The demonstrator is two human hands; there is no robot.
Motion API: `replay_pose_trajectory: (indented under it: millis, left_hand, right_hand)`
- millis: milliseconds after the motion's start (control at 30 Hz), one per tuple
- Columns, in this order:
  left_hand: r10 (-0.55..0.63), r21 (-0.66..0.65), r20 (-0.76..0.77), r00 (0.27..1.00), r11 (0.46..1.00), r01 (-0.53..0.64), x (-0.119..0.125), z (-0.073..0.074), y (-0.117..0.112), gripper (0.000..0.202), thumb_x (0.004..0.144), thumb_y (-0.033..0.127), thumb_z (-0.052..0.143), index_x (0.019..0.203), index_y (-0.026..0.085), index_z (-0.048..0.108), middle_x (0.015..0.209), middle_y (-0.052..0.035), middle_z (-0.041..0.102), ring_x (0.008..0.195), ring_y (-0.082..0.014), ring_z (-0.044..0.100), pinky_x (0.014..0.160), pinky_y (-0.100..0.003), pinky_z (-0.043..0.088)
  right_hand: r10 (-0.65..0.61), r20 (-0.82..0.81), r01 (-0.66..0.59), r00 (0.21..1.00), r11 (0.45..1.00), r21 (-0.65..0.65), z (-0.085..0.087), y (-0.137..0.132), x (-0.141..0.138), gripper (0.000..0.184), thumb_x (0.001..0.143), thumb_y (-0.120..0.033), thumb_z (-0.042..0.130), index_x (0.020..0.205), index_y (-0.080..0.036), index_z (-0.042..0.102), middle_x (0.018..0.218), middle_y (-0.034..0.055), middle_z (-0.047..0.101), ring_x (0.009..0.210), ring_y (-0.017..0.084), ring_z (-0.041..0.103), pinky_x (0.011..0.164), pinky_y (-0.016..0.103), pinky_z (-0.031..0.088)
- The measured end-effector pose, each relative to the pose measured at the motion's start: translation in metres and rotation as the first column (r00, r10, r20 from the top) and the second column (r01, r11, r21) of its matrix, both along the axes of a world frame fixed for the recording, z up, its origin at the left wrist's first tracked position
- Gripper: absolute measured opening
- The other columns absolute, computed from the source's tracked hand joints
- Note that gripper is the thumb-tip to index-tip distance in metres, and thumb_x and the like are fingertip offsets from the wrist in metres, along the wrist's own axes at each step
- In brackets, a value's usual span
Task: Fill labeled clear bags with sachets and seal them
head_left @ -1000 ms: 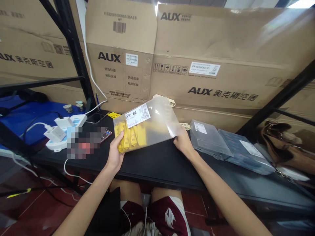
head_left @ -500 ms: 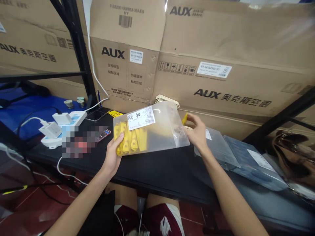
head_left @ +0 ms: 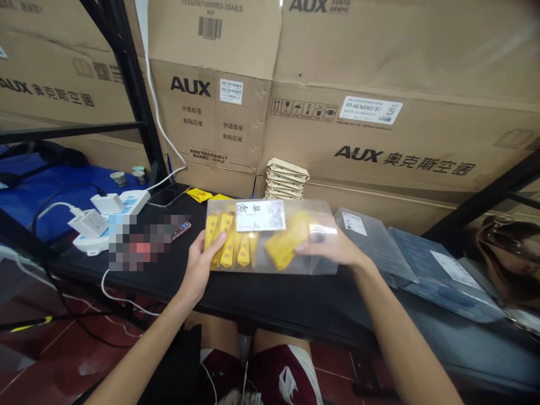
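Note:
A frosted plastic bag (head_left: pixel 261 242) with a white printed label (head_left: pixel 268 216) lies tilted across the space above the black table. My left hand (head_left: pixel 201 265) grips its left end, thumb on the front, fingers hidden behind. Several yellow paper packets (head_left: pixel 228 247) stand in a row inside that end. Through the bag's right opening reaches my right hand (head_left: pixel 329 246), fingers closed on another yellow packet (head_left: pixel 282 244), slightly blurred behind the plastic.
Behind the bag stands a stack of beige packets (head_left: pixel 287 177); yellow packets (head_left: pixel 199 194) lie left of it. A white power strip (head_left: pixel 126 205) and phone (head_left: pixel 167 195) sit left. Two filled plastic bags (head_left: pixel 375 247) lie right. Cardboard boxes (head_left: pixel 371 62) form the back wall.
My right hand has moved left from outside the bag's opening to inside it, carrying a yellow packet. The bag has come lower and more level, uncovering the beige stack.

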State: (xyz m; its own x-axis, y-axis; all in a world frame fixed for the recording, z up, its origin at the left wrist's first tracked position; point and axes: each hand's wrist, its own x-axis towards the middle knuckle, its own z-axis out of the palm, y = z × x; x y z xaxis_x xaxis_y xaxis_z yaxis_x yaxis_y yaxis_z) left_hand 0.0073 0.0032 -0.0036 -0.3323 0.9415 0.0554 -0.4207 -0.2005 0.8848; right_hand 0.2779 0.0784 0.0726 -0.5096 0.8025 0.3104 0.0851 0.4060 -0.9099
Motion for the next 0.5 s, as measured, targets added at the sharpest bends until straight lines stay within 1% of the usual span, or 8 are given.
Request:
replay_pose_trajectory:
  millis: [67, 167, 267, 333, 400, 433, 467, 500]
  left_hand:
    - [-0.039, -0.021, -0.089, 0.995, 0.999, 0.037, 0.000, -0.002, -0.001, 0.061, 0.067, 0.050, 0.101, 0.112, 0.015, 0.079, 0.110, -0.0135, 0.083, 0.101, -0.0353, 0.081, 0.079, -0.036, 0.066]
    - [-0.068, -0.037, -0.113, 0.991, 0.997, 0.064, 0.000, -0.002, -0.002, 0.059, 0.069, 0.052, 0.100, 0.110, 0.015, 0.079, 0.112, -0.0140, 0.083, 0.102, -0.0348, 0.081, 0.079, -0.035, 0.065]
    - [-0.041, -0.042, 0.012, 0.999, 0.998, 0.041, -0.002, -0.001, 0.000, 0.056, 0.075, 0.049, 0.097, 0.115, 0.014, 0.080, 0.120, -0.0162, 0.082, 0.110, -0.0365, 0.079, 0.087, -0.038, 0.066]
    - [-0.007, -0.045, 0.129, 0.992, 0.999, 0.012, -0.004, 0.002, 0.001, 0.050, 0.082, 0.045, 0.091, 0.120, 0.014, 0.080, 0.124, -0.0162, 0.082, 0.117, -0.0371, 0.078, 0.093, -0.040, 0.066]
    - [0.038, -0.032, 0.223, 0.974, 0.999, -0.031, -0.006, 0.005, 0.002, 0.043, 0.091, 0.042, 0.081, 0.127, 0.017, 0.079, 0.130, -0.0141, 0.081, 0.122, -0.0357, 0.077, 0.096, -0.041, 0.067]
    - [0.061, -0.023, 0.256, 0.965, 0.998, -0.057, -0.008, 0.006, 0.003, 0.042, 0.095, 0.041, 0.077, 0.130, 0.020, 0.078, 0.133, -0.0127, 0.080, 0.122, -0.0346, 0.077, 0.095, -0.041, 0.067]
    - [0.086, -0.019, 0.280, 0.956, 0.996, -0.084, -0.009, 0.008, 0.003, 0.041, 0.098, 0.041, 0.073, 0.134, 0.022, 0.077, 0.136, -0.0114, 0.079, 0.122, -0.0335, 0.077, 0.093, -0.041, 0.068]
    - [0.109, -0.019, 0.296, 0.949, 0.994, -0.108, -0.010, 0.009, 0.003, 0.042, 0.099, 0.041, 0.070, 0.137, 0.023, 0.076, 0.138, -0.0102, 0.078, 0.121, -0.0325, 0.077, 0.091, -0.041, 0.069]
  right_hand:
    - [0.050, 0.149, -0.057, 0.988, 0.998, 0.041, -0.004, -0.007, -0.008, 0.025, 0.070, -0.029, 0.098, 0.087, -0.024, 0.081, 0.082, 0.0014, 0.082, 0.074, 0.023, 0.079, 0.069, 0.036, 0.070]
    - [0.084, 0.212, -0.083, 0.974, 0.996, -0.014, -0.010, -0.019, -0.021, 0.013, 0.092, -0.038, 0.083, 0.089, -0.025, 0.083, 0.074, 0.0002, 0.080, 0.052, 0.014, 0.070, 0.048, 0.026, 0.062]
    - [0.134, 0.040, -0.134, 0.990, 0.991, -0.014, -0.005, -0.022, -0.022, 0.020, 0.097, -0.041, 0.076, 0.100, -0.024, 0.084, 0.085, 0.0041, 0.084, 0.058, 0.016, 0.076, 0.053, 0.029, 0.065]
    - [-0.037, -0.275, 0.064, 0.961, 0.994, 0.089, 0.002, -0.015, -0.014, 0.015, 0.094, -0.035, 0.077, 0.101, -0.024, 0.083, 0.083, 0.0027, 0.084, 0.056, 0.016, 0.075, 0.054, 0.030, 0.066]
    - [-0.283, -0.572, 0.412, 0.770, 0.905, 0.107, 0.004, 0.000, 0.000, 0.006, 0.089, -0.027, 0.076, 0.092, -0.024, 0.080, 0.071, -0.0016, 0.079, 0.049, 0.014, 0.070, 0.051, 0.027, 0.062]
    - [-0.378, -0.630, 0.547, 0.679, 0.833, 0.090, 0.002, 0.009, 0.007, 0.004, 0.087, -0.024, 0.075, 0.088, -0.024, 0.079, 0.067, -0.0028, 0.076, 0.048, 0.015, 0.070, 0.052, 0.027, 0.061]
    - [-0.456, -0.620, 0.637, 0.639, 0.765, 0.093, -0.004, 0.018, 0.013, 0.004, 0.085, -0.024, 0.073, 0.086, -0.023, 0.077, 0.065, -0.0027, 0.075, 0.051, 0.016, 0.071, 0.055, 0.029, 0.062]
    - [-0.531, -0.538, 0.687, 0.655, 0.714, 0.133, -0.012, 0.028, 0.018, 0.005, 0.084, -0.025, 0.073, 0.086, -0.023, 0.077, 0.068, -0.0012, 0.077, 0.058, 0.019, 0.075, 0.060, 0.032, 0.065]
